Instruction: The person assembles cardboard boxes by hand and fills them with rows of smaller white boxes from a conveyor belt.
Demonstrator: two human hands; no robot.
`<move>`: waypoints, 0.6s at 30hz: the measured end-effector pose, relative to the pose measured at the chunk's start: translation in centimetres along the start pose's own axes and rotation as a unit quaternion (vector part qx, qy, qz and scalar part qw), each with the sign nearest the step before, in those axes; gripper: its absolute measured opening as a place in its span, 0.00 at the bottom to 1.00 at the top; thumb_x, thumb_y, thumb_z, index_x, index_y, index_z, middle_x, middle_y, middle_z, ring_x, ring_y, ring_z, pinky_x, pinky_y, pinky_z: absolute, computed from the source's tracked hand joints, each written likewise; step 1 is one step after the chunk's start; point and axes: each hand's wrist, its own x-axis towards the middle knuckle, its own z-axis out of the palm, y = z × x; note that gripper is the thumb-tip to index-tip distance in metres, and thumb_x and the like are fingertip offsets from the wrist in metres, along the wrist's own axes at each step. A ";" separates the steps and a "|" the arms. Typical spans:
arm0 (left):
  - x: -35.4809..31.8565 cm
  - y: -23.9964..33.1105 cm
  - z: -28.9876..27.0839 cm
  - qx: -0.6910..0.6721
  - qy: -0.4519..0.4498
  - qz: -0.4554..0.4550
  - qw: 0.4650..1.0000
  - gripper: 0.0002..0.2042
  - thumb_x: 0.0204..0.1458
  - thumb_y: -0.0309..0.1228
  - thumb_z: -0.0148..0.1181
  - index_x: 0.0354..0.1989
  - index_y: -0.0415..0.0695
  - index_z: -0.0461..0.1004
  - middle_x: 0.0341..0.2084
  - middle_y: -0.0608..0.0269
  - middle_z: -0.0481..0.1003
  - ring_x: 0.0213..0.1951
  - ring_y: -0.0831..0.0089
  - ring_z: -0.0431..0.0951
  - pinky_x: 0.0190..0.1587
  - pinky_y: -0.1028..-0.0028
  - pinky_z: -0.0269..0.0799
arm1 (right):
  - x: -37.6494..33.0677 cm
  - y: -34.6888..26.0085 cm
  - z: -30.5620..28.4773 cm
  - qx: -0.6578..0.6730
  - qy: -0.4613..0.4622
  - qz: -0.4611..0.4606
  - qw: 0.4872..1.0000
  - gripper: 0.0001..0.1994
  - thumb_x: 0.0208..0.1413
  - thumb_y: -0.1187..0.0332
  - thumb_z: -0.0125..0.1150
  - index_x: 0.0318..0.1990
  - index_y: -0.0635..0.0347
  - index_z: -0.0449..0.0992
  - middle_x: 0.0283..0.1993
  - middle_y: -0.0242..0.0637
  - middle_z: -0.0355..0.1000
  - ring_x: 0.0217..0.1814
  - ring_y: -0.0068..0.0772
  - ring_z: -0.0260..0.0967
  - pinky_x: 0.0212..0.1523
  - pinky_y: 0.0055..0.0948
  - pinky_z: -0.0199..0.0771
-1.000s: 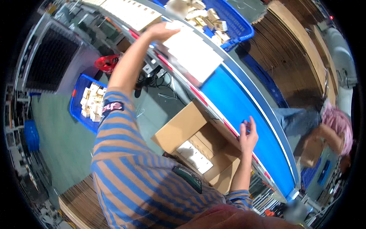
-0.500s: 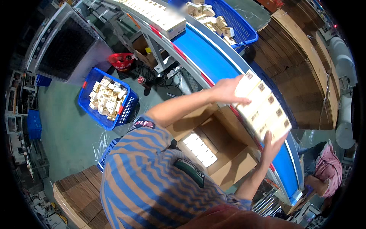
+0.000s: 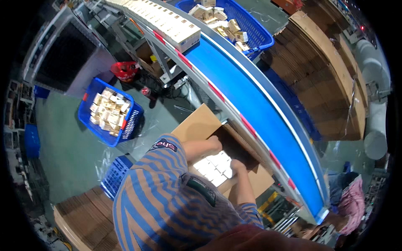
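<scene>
1. The white boxes (image 3: 213, 168) lie within the open carton (image 3: 199, 124), at five o'clock from the view's centre.
2. The left hand (image 3: 215, 144) is at the boxes' twelve o'clock, the right hand (image 3: 238, 165) at three; with fingers partly hidden, I cannot tell whether either grips.
3. A blue conveyor belt (image 3: 261, 106) passes at the carton's one o'clock.

Clear near belt (image 3: 259, 100), flap (image 3: 197, 125) beside left hand (image 3: 215, 144)
</scene>
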 end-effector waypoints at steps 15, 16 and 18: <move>-19.9 -30.0 -19.2 -0.133 0.728 -0.270 0.616 0.28 0.48 0.46 0.60 0.50 0.35 0.67 0.48 0.44 0.70 0.52 0.56 0.70 0.53 0.63 0.67 | -11.5 -7.7 -20.6 0.279 0.528 -0.261 0.758 0.12 0.54 0.71 0.58 0.45 0.65 0.75 0.37 0.43 0.74 0.36 0.31 0.73 0.37 0.27 0.72; -20.6 -35.0 -19.8 -0.078 0.672 -0.411 0.611 0.35 0.49 0.54 0.56 0.55 0.34 0.63 0.51 0.44 0.68 0.54 0.57 0.68 0.54 0.63 0.65 | -10.8 -7.9 -20.6 0.267 0.530 -0.255 0.763 0.12 0.54 0.71 0.58 0.45 0.66 0.75 0.37 0.43 0.74 0.35 0.31 0.73 0.37 0.27 0.72; -21.7 -40.6 -19.0 -0.053 0.576 -0.528 0.622 0.35 0.50 0.56 0.51 0.54 0.35 0.65 0.50 0.45 0.69 0.53 0.56 0.69 0.54 0.62 0.66 | -9.5 -7.7 -20.2 0.248 0.534 -0.237 0.773 0.11 0.54 0.71 0.58 0.43 0.66 0.75 0.36 0.43 0.74 0.34 0.31 0.73 0.36 0.26 0.72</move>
